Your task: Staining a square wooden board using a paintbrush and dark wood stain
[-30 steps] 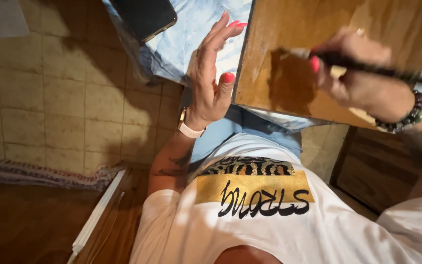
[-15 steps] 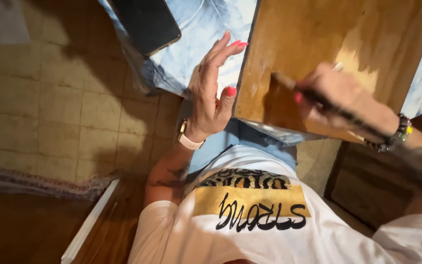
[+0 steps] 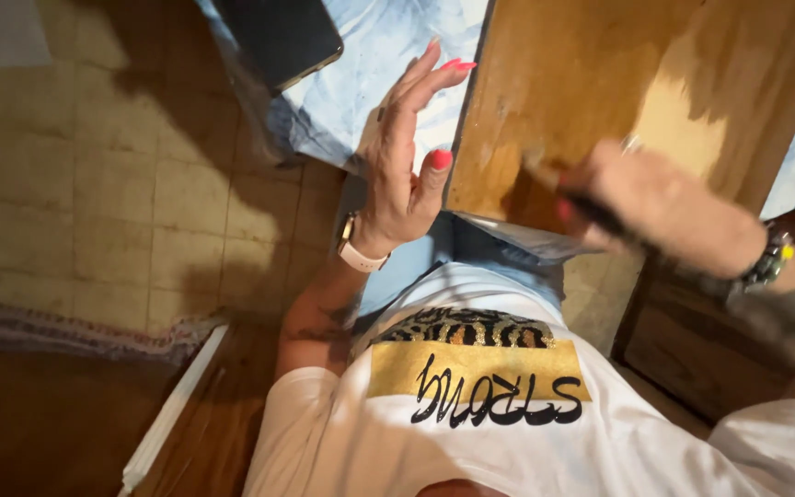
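Floor: pale tiled floor (image 3: 94,184) fills the left, with a fringed rug edge (image 3: 75,336) at about 8 o'clock from the picture's middle.
Dark device: a flat black slab, phone-like (image 3: 278,37), lies at 11 o'clock of the left hand, on a light blue patterned cloth (image 3: 361,64).
Left hand: the left hand (image 3: 402,166) stands on edge, fingers straight and together, thumb lifted apart, holding nothing; its palm side is against or just beside the left edge of the board, and whether it touches I cannot tell.
Wrist: a pale strap (image 3: 361,253) rings the left wrist at 7 o'clock of the hand.
Board: the wooden board (image 3: 600,83) sits at 3 o'clock of the left hand, glossy brown with a paler patch at its upper right.
Right hand: the right hand (image 3: 664,207), blurred, is closed around a dark-handled brush (image 3: 591,207); the brush tip rests on the board's lower part.
Bracelet: a beaded band (image 3: 770,262) circles the right wrist at 4 o'clock.
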